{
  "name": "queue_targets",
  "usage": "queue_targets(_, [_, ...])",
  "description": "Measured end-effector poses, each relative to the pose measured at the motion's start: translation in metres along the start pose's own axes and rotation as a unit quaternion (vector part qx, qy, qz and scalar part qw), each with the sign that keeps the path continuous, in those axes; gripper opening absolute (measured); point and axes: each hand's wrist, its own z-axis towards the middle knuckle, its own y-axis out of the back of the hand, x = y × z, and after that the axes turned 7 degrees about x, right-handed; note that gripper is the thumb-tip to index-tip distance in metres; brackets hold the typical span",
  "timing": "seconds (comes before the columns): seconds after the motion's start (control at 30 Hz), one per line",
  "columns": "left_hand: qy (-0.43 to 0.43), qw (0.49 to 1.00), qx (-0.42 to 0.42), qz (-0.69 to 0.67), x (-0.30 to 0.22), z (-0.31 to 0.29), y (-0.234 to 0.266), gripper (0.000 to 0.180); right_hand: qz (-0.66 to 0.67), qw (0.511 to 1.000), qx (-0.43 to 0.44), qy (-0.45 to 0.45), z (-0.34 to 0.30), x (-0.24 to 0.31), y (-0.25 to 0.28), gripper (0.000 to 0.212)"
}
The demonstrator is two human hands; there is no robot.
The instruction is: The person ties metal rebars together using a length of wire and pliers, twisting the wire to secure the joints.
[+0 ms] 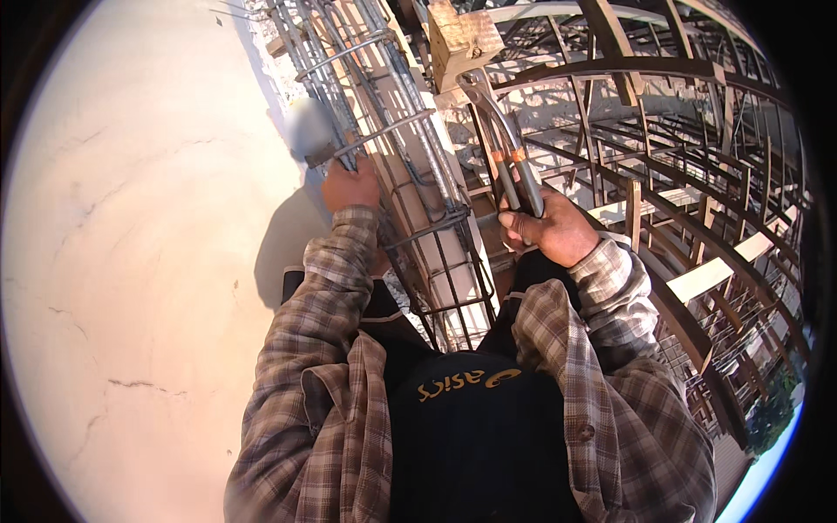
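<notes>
A rebar cage (453, 215) of long steel bars and square stirrups runs lengthwise in front of me, between my legs. My left hand (351, 185) is closed around one of its bars at the left side, just below a stirrup. In my right hand (558, 231) is a pair of pincers (520, 159), gripped by its two long handles with orange bands. The pincers point away from me, handles close together. Their head lies by the lower end of a wooden block (465, 44), to the right of the cage; whether they touch is unclear.
A pale, cracked wall surface (131, 261) fills the left side, close beside my left arm. To the right, many timber beams (689, 322) and thin bars cross in a lattice, with gaps between them. Foliage (772, 418) shows at the lower right.
</notes>
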Motion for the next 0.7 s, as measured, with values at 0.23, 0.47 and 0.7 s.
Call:
queue_targets(0.23, [0.001,0.999,-0.024,0.031,0.006,0.011,0.001,0.046,0.030,0.998,-0.044,0.045,0.003,-0.023,-0.028,0.022])
queue_targets(0.47, [-0.040,0.989,0.131,0.048,0.030,0.041,-0.004,0.086,0.055,0.981,-0.168,0.077,0.010,-0.049,-0.010,0.033])
queue_targets(0.7, [0.009,0.867,0.171,-0.468,0.062,0.022,0.010,0.055,0.149,0.928,-0.311,0.139,-0.039,-0.036,0.010,0.023])
